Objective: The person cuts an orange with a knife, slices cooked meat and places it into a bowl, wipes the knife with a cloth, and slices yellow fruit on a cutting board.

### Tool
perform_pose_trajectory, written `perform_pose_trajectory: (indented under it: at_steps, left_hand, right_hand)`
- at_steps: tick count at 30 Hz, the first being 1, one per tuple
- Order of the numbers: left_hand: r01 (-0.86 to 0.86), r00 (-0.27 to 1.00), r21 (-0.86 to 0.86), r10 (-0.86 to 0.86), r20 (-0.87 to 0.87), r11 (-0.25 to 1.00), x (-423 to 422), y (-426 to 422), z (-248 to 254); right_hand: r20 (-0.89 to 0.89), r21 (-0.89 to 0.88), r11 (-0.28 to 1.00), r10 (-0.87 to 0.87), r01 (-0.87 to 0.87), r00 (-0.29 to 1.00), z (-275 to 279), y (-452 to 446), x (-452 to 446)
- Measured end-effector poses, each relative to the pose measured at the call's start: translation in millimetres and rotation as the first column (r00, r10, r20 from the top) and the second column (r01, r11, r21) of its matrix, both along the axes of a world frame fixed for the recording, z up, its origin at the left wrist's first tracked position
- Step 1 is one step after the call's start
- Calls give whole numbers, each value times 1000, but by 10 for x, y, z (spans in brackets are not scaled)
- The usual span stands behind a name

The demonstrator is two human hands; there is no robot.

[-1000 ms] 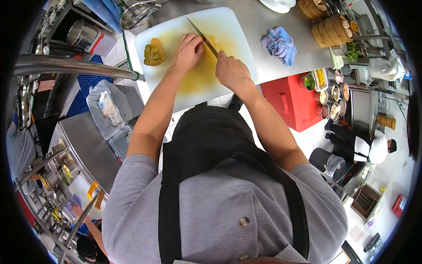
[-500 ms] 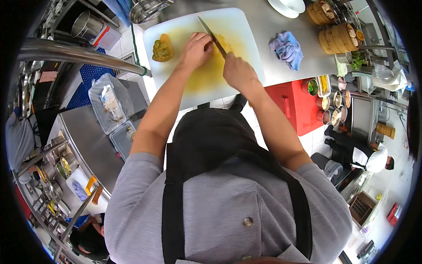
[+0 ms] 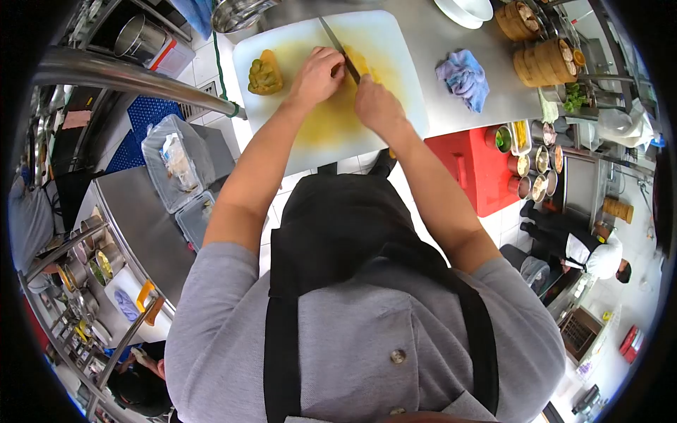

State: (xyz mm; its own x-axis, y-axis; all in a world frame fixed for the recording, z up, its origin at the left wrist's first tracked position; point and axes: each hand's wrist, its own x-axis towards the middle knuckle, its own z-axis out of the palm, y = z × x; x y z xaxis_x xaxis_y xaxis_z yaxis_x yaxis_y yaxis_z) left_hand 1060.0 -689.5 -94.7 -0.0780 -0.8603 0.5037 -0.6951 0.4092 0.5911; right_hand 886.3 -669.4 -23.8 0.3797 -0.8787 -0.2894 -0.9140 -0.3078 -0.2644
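On a white cutting board (image 3: 310, 151) stained yellow, my right hand (image 3: 379, 106) is closed around the handle of a kitchen knife (image 3: 337, 44). The blade slants away to the upper left, close beside the fingers of my left hand (image 3: 316, 77). Those fingers are curled down against the board, and whatever lies beneath them is hidden. Thin yellow pieces (image 3: 369, 65) lie just right of the blade. At the board's left side sits an orange-yellow chunk of food with a greenish, lumpy top (image 3: 265, 73), apart from both hands.
A crumpled blue-purple cloth (image 3: 463, 79) lies on the steel counter (image 3: 423, 42) right of the board. Bamboo steamers (image 3: 546, 62) and a white bowl (image 3: 465, 10) stand behind it. Below are a red box (image 3: 462, 166) and several metal containers. A steel rail (image 3: 141, 81) runs at left; a person (image 3: 599, 257) stands far right.
My right hand and the knife have shifted slightly forward and left. My left hand keeps nearly the same place and curled shape. The whole view has moved a little.
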Motion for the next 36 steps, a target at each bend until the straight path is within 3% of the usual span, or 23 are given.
perform_pose_trajectory:
  at_steps: [4,8,11,17,19,26,31,34,36]
  left_hand:
    - [15,999,27,-16,43,1000,72,-26,27]
    - [53,998,-11,-53,30,999,86,-42,40]
    - [69,997,1,-69,41,998,119,-3,41]
    - [69,996,-6,-69,52,998,130,-8,53]
    - [82,994,19,-84,70,996,133,15,28]
    - [83,996,19,-83,33,996,122,4,67]
    - [70,994,30,-72,86,997,165,11,86]
    - [83,994,-26,-81,71,996,162,10,60]
    - [100,992,-17,-98,81,995,176,9,63]
  right_hand:
    - [46,17,1000,-14,13,999,132,191,-68]
    - [64,14,997,-78,77,995,-139,94,1]
    - [66,-27,1000,16,-14,998,35,66,37]
    - [70,26,996,-93,91,993,-104,159,50]
    - [46,11,1000,16,-17,999,78,59,92]
    - [-2,-27,999,-23,23,1000,-110,183,65]
    - [0,-45,991,128,-128,992,260,315,17]
    - [9,-93,996,9,-8,1000,-152,287,99]
    - [21,-101,994,45,-42,999,-137,101,149]
